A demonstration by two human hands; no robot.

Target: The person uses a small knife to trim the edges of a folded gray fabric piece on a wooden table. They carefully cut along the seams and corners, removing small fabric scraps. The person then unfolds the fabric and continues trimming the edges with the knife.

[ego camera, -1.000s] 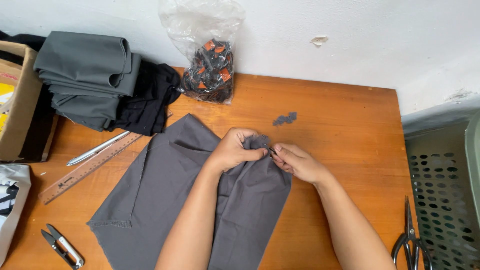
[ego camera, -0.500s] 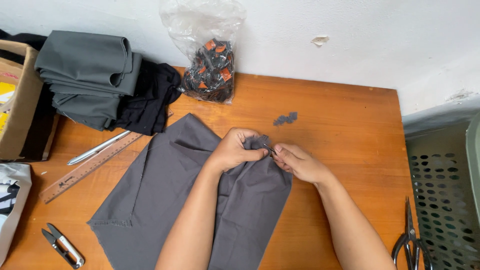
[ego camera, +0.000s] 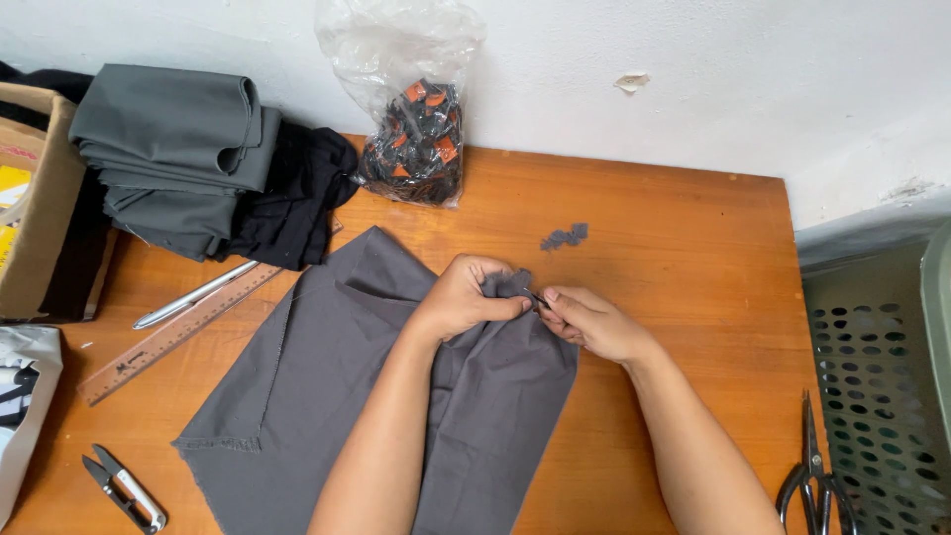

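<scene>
Both hands meet mid-desk: left hand [ego camera: 466, 297] bunches grey cloth [ego camera: 327, 396], right hand [ego camera: 594, 322] pinches its edge from the right.

Wall: white painted plaster [ego camera: 693, 89], uneven and a little scuffed; one small chip of flaking paint [ego camera: 631, 81] above the far edge of the counter.
Counter: orange-brown varnished wood [ego camera: 684, 248], grain running left to right, pushed up against the wall; right edge visible.
Right of counter: grey perforated plastic crate [ego camera: 872, 367], standing just beside the counter edge, lower than its top.
Left of counter: brown cardboard box [ego camera: 40, 218], partly out of view.
Light: soft, even daylight tone; faint shadows only; source not visible.
Floor: not visible.
</scene>
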